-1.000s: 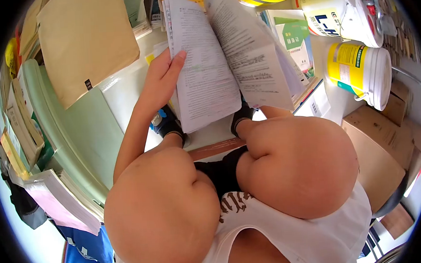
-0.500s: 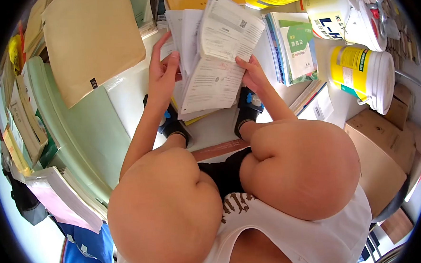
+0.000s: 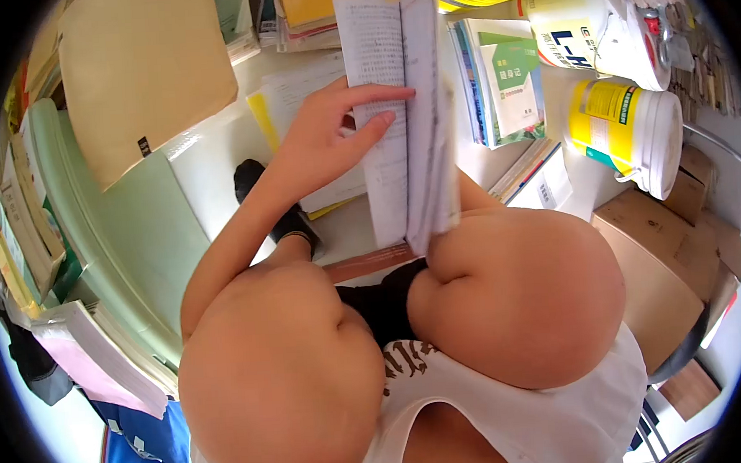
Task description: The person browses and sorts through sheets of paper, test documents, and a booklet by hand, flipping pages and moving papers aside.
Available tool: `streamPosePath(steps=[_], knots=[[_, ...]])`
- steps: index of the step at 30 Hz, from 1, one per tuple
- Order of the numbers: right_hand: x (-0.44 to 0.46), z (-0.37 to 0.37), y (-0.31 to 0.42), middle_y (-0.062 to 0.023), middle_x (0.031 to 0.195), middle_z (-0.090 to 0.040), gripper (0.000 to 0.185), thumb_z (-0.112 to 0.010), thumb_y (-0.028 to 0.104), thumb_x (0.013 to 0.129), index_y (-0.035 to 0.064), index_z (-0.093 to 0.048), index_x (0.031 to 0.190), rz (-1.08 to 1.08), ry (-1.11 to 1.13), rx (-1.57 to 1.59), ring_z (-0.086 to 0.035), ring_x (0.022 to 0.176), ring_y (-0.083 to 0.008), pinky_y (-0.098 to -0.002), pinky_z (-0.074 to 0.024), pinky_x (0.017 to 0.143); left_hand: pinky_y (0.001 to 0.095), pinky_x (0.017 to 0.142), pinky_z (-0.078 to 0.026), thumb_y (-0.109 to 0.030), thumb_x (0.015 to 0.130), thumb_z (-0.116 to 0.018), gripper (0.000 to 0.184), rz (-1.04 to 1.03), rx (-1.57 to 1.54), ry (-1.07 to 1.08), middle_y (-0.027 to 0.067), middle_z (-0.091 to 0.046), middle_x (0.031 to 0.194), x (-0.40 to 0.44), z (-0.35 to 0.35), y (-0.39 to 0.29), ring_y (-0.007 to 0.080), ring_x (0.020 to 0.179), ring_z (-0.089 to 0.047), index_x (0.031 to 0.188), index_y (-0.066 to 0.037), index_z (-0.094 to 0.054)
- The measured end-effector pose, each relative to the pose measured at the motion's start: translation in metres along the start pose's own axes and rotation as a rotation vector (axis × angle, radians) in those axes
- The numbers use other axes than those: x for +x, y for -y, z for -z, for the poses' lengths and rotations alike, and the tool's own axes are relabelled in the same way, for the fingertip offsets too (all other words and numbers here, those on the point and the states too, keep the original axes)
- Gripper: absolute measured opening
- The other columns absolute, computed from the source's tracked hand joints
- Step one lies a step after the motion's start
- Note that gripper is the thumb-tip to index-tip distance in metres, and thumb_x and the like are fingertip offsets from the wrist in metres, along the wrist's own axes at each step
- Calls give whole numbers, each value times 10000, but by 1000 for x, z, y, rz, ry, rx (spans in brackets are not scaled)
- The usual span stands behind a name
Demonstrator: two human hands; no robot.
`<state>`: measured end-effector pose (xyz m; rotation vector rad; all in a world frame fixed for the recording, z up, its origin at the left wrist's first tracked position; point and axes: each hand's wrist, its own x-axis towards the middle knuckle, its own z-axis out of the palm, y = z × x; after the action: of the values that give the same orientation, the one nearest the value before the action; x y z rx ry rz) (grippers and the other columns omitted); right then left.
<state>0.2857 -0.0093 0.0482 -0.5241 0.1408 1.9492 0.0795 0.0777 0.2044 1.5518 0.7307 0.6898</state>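
L hand point(image 3: 340, 137) part-open, thumb & index spread over the L page of a printed booklet point(image 3: 421, 153), index tip reaching across the fold. Can't tell if its other fingers grip the back. Booklet sits immed. to the R of the L hand, held up off the pale surface point(image 3: 209, 185), pages parted, R side blurry. R hand hidden; only a bit of the R forearm point(image 3: 475, 195) shows past the booklet, so can't tell its grip.

Beyond & just L of the L hand: loose sheets point(image 3: 300, 84) w/ yellow edge. Further L: flat brown paper piece point(image 3: 149, 84). Ahead: stack w/ yellow-orange cover point(image 3: 325, 1). R of the L hand, past the booklet: book stack w/ green-&-white cover point(image 3: 509, 82), then white bucket w/ yellow label point(image 3: 612, 122). Nearer the body, below the L wrist: dark-clad L foot point(image 3: 285, 226).
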Motion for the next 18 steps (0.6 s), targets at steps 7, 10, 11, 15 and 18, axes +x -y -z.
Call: streamPosePath(steps=[7, 10, 11, 15, 18], knots=[[-10, -10, 21, -99, 1427, -588, 524, -688, 84, 973, 54, -484, 1454, 140, -91, -235, -598, 1273, -248, -427, -478, 1102, 315, 945, -537, -34, 943, -602, 319, 170, -96, 23, 135, -747, 1177, 9, -11, 13, 199, 1065, -686, 1237, -32, -725], [-12, -8, 27, -97, 1422, -593, 511, -687, 87, 976, 53, -492, 1447, 203, -148, -348, -601, 1269, -243, -420, -481, 1098, 302, 953, -532, -44, 956, -605, 296, 312, -150, -21, 104, -750, 1170, 0, 5, 16, 169, 1056, -675, 1221, -32, -737], [-12, -8, 29, -96, 1420, -594, 507, -686, 89, 976, 53, -495, 1444, 224, -168, -382, -601, 1267, -242, -418, -482, 1097, 298, 949, -532, -52, 964, -609, 283, 385, -197, -58, 89, -752, 1149, -2, 10, 17, 154, 1041, -670, 1212, -30, -743], [-7, -6, 33, -94, 1413, -600, 490, -685, 93, 980, 52, -505, 1434, 295, -242, -515, -605, 1261, -235, -410, -485, 1092, 291, 947, -528, -66, 970, -616, 275, 356, -201, -104, 86, -748, 1134, -11, 15, 28, 147, 1040, -660, 1208, -17, -744], [-1, -4, 33, -92, 1408, -605, 477, -684, 96, 983, 51, -513, 1426, 338, -290, -594, -607, 1256, -231, -403, -487, 1088, 297, 970, -508, -155, 1002, -624, 286, 408, -124, -134, 101, -739, 1160, -13, 18, 31, 155, 1082, -646, 1217, -2, -735]])
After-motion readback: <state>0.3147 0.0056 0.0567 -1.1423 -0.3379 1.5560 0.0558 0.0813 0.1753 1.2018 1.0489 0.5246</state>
